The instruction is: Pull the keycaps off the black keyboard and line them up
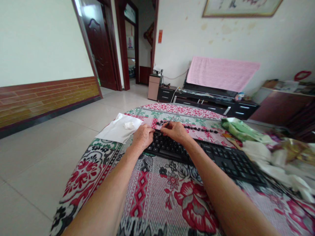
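Note:
A black computer keyboard (pixel 226 161) lies across the patterned tablecloth, its left end in front of me. My left hand (pixel 144 137) is closed on its far left corner, thumb and fingers pressed at the edge. Just to the right, my right hand (pixel 175 132) pinches a small dark stick-like object (pixel 167 124) over the keyboard's top row; its exact kind is too small to tell. Behind the keyboard runs a line of loose black keycaps (pixel 199 129). My right forearm covers part of the keys.
On the left, a white paper sheet (pixel 115 130) bears a small white crumpled piece (pixel 128 125). A green package (pixel 246 129) and crumpled tissues (pixel 261 154) crowd the right side. The keyboard's cable (pixel 287 193) trails right. Beyond the round table stands a TV cabinet (pixel 204 103).

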`<state>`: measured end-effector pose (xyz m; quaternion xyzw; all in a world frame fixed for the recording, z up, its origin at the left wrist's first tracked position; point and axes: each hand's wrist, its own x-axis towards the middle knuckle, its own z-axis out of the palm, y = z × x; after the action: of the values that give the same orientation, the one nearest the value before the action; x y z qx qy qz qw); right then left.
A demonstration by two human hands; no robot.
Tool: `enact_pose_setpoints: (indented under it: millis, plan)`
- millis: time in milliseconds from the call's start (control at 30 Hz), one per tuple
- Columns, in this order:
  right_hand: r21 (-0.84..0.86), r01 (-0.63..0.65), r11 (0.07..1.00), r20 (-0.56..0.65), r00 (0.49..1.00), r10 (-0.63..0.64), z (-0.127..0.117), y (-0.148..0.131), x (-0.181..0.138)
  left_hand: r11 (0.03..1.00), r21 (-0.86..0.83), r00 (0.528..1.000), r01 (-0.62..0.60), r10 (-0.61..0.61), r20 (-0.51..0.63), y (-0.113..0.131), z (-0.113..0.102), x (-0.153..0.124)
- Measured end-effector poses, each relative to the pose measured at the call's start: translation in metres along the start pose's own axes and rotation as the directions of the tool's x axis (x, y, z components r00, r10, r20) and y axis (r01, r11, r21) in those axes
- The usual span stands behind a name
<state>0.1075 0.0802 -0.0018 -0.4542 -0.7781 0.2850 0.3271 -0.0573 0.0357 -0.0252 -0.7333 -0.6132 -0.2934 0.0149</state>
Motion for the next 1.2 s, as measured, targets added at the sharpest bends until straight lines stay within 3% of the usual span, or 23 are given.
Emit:
enact_pose_setpoints:
  millis: [167, 433, 633, 700, 1033, 1200]
  plan:
    - [-0.005, -0.012, 1.0, 0.027, 1.0, 0.012, -0.001, -0.003, 0.001, 1.0, -0.012, 1.0, -0.009, 0.009, -0.01, 0.0, 0.0, 0.0]
    - [-0.054, 0.071, 0.996, 0.032, 0.997, -0.069, 0.001, -0.002, -0.001, 1.0, -0.019, 1.0, -0.001, 0.001, -0.016, -0.001, 0.002, 0.0]
    - [0.296, -0.036, 0.955, 0.105, 0.995, 0.005, -0.007, 0.004, -0.003, 1.0, -0.019, 1.0, -0.002, 0.001, -0.017, -0.001, 0.001, 0.0]
    - [0.339, -0.059, 0.939, 0.131, 0.991, 0.015, -0.009, 0.007, -0.003, 1.0, -0.019, 1.0, -0.006, 0.006, -0.018, -0.001, 0.002, 0.0]
    - [0.004, 0.236, 0.972, 0.175, 0.957, -0.233, -0.01, -0.002, -0.004, 0.999, 0.009, 0.999, -0.033, 0.033, -0.02, -0.002, 0.002, 0.0]
    - [-0.109, 0.242, 0.964, 0.15, 0.963, -0.225, -0.007, -0.007, -0.005, 1.0, 0.012, 1.0, -0.012, 0.012, -0.01, -0.001, 0.001, 0.0]
